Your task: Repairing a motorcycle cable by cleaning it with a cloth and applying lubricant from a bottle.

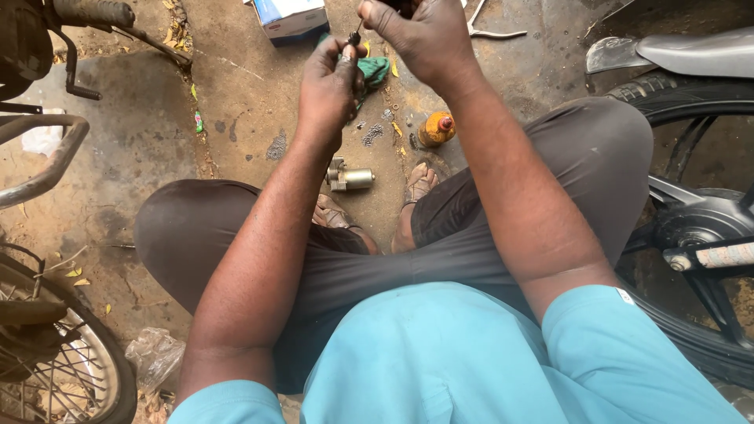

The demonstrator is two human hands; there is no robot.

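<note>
Pinching one small dark part, both hands, left and right, grip it above one motor.

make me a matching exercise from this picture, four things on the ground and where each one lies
Things:
1. small metal motor
2. orange bottle
3. green cloth
4. cardboard box

Places:
A. at the top edge, left of the hands
B. between the two feet
C. just behind the left hand
D. beyond the right foot, under the right forearm

Pairs: 1-B, 2-D, 3-C, 4-A
</note>
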